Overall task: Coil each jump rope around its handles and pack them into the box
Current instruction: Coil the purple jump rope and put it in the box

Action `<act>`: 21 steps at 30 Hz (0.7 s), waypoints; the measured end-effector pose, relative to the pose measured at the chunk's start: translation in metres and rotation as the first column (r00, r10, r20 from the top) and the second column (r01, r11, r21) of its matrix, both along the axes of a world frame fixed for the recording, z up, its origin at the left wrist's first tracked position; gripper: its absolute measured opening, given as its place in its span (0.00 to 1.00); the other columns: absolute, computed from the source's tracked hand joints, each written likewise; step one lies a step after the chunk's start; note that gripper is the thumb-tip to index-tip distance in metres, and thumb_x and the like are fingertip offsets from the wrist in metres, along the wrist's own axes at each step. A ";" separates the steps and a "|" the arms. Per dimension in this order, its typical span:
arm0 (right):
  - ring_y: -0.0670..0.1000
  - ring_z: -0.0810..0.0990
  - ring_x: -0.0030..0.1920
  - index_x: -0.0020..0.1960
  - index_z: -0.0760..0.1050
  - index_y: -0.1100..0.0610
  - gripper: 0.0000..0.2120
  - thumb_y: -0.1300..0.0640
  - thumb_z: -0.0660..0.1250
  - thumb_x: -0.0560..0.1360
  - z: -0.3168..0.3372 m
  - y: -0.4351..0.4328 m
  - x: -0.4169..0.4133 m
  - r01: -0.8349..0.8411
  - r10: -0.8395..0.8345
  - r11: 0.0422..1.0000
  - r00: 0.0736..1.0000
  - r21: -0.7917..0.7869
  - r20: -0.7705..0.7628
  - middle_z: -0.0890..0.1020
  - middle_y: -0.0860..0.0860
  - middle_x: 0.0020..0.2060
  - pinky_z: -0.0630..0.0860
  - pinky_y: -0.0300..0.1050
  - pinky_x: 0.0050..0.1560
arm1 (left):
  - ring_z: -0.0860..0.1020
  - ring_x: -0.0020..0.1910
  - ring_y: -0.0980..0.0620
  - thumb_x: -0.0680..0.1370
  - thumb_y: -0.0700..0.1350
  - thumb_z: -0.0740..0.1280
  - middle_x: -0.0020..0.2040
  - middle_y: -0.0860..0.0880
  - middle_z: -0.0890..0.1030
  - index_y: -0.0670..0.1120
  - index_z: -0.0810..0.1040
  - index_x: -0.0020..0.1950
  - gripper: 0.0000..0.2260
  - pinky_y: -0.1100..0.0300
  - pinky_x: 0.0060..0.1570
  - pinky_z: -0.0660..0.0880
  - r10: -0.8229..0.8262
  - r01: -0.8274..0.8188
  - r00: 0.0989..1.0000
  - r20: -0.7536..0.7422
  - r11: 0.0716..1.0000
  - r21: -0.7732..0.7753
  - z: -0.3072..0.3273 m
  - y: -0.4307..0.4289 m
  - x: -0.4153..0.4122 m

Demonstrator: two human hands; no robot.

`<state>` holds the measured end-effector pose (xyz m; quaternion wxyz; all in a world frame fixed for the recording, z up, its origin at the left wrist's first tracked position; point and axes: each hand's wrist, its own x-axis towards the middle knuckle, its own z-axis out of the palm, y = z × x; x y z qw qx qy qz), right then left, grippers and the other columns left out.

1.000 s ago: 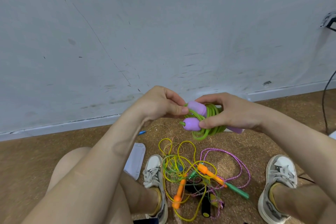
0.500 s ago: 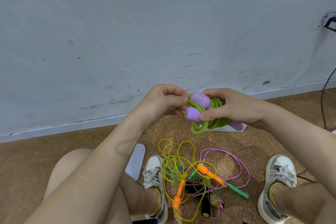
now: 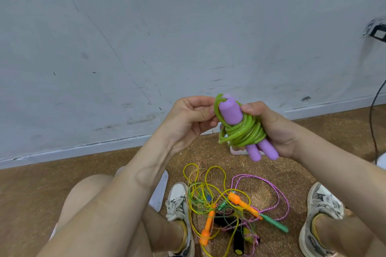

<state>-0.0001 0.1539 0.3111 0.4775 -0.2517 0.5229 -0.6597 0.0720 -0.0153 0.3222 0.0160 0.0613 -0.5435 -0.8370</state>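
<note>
A green jump rope [image 3: 243, 130] is coiled around its two purple handles [image 3: 230, 111], held upright in front of me. My right hand [image 3: 269, 125] grips the coil and handles from the right. My left hand [image 3: 193, 113] pinches the green cord's loop at the top end of the handles. On the floor between my shoes lies a tangle of other ropes [image 3: 225, 202]: yellow and pink cords, orange handles [image 3: 240, 201], a green handle [image 3: 275, 223] and black handles. A white box [image 3: 237, 151] shows partly behind the purple handles.
A translucent lid [image 3: 159, 192] lies on the cork floor by my left knee. My shoes [image 3: 319, 204] flank the rope pile. The grey wall stands close ahead. A black cable [image 3: 372, 115] hangs at the far right.
The bundle has turned from lying sideways to standing upright, handle tips now pointing down. My left hand went from the handle ends to pinching the cord loop at the top.
</note>
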 end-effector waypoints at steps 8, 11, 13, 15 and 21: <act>0.54 0.72 0.20 0.45 0.77 0.60 0.27 0.37 0.68 0.62 0.013 -0.003 0.006 -0.048 0.080 0.985 0.978 -0.168 0.191 0.77 0.62 0.35 0.73 0.47 0.33 | 0.72 0.30 0.52 0.59 0.37 0.70 0.30 0.48 0.76 0.47 0.81 0.36 0.08 0.62 0.31 0.67 0.050 -0.053 0.991 -0.124 0.998 -0.020 0.008 0.007 -0.005; 0.54 0.73 0.21 0.48 0.76 0.61 0.28 0.37 0.70 0.63 0.011 -0.004 0.005 -0.028 0.053 0.988 0.985 -0.152 0.162 0.78 0.61 0.35 0.72 0.45 0.32 | 0.68 0.33 0.51 0.59 0.39 0.71 0.31 0.47 0.74 0.49 0.80 0.34 0.07 0.60 0.33 0.63 0.180 -0.220 0.969 -0.168 0.939 -0.263 0.008 0.010 -0.007; 0.55 0.74 0.23 0.45 0.79 0.60 0.30 0.34 0.73 0.58 0.011 -0.004 0.006 -0.005 0.014 0.995 0.996 -0.099 0.093 0.79 0.59 0.33 0.72 0.45 0.32 | 0.67 0.31 0.53 0.60 0.38 0.73 0.30 0.48 0.72 0.49 0.79 0.35 0.08 0.62 0.32 0.64 0.270 -0.346 0.936 -0.224 0.821 -0.454 0.010 0.009 -0.006; 0.54 0.77 0.26 0.45 0.78 0.60 0.32 0.33 0.75 0.57 0.015 -0.003 0.010 0.014 -0.014 0.999 1.000 -0.040 -0.001 0.80 0.57 0.31 0.74 0.43 0.31 | 0.65 0.32 0.53 0.63 0.40 0.72 0.31 0.45 0.70 0.49 0.80 0.35 0.06 0.60 0.34 0.62 0.291 -0.403 0.915 -0.281 0.702 -0.587 0.013 0.009 -0.004; 0.54 0.72 0.20 0.56 0.72 0.64 0.23 0.51 0.72 0.67 0.019 -0.007 0.015 0.154 -0.147 0.988 0.975 0.030 -0.168 0.75 0.61 0.27 0.70 0.42 0.27 | 0.64 0.28 0.57 0.71 0.37 0.69 0.27 0.48 0.68 0.50 0.79 0.36 0.08 0.63 0.30 0.61 0.288 -0.390 0.920 -0.265 0.636 -0.666 0.006 0.011 -0.005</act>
